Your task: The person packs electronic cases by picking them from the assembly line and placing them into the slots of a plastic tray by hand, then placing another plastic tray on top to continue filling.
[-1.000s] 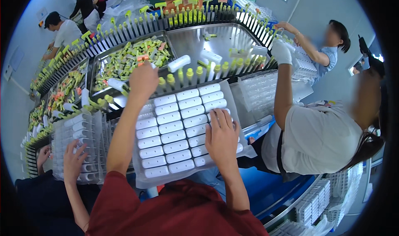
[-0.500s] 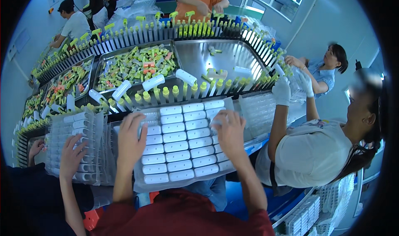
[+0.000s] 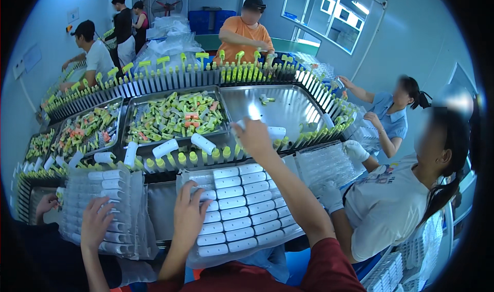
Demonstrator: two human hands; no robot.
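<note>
In front of me lies a clear plastic tray (image 3: 195, 263) with rows of white curved plastic pieces (image 3: 243, 205). My left hand (image 3: 188, 212) rests at its upper left, fingers apart, touching the edge and an end piece. My right hand (image 3: 253, 138) reaches over the row of posts beyond the tray. Its fingers are curled, and whatever is in them is hidden. Just right of it lies a white piece (image 3: 277, 132). Left of it, more white pieces (image 3: 203, 144) sit tilted on the yellow-green-tipped posts (image 3: 193, 157).
Inside the ring of posts, a metal tray (image 3: 177, 94) bears yellow-green and orange parts; another metal tray (image 3: 288, 94) has only a few. A co-worker's hand (image 3: 96, 222) rests on a bagged stack of trays (image 3: 126, 215) at left. Gloved hands (image 3: 332, 194) of another person are close at right.
My right hand has left the filled tray and reached out over the posts. My left hand stays at the tray's upper left. The posts' white pieces have shifted left, and the view has tilted up.
</note>
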